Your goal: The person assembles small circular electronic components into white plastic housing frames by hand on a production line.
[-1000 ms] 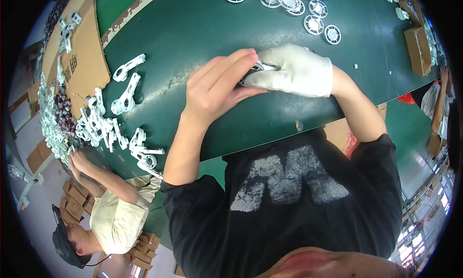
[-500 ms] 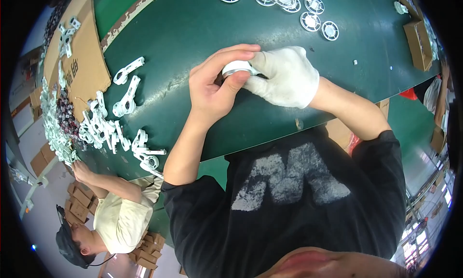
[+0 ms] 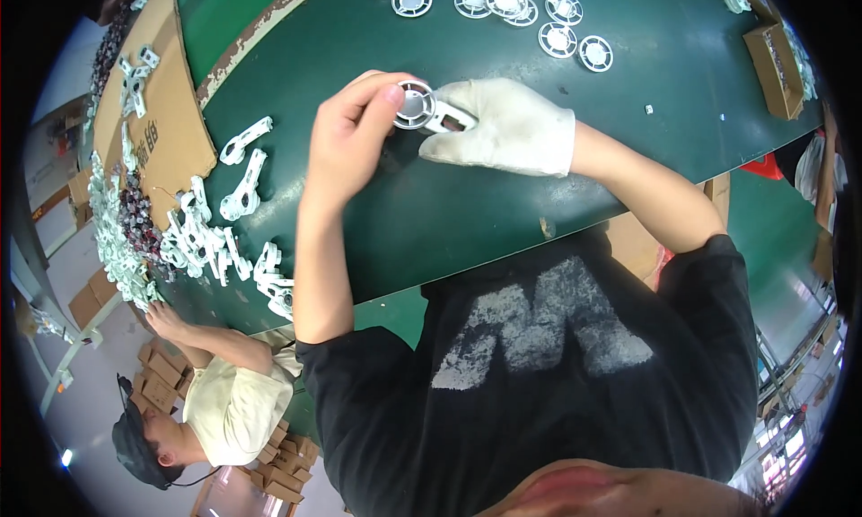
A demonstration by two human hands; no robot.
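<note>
Between my hands is a white plastic part with a round spoked head and a short slotted handle (image 3: 453,118). Bare, my left hand (image 3: 348,133) pinches the rim of the round head between thumb and fingers. My right hand (image 3: 510,127), in a white glove, is closed around the handle end, its thumb below and fingers above. The spoked face and a dark slot in the handle are in sight; the palm hides the far end. Both hands are above the green table (image 3: 431,221).
Several white spoked discs (image 3: 558,39) lie at the far side. White handled parts (image 3: 242,185) and a pile of them (image 3: 202,239) lie left, beside a cardboard sheet (image 3: 166,95). A co-worker (image 3: 224,400) handles parts at the lower left. An open carton (image 3: 774,73) is far right.
Both hands have shifted left. The white part, edge-on and mostly covered by my fingers before, is now turned with its spoked face and slotted handle showing.
</note>
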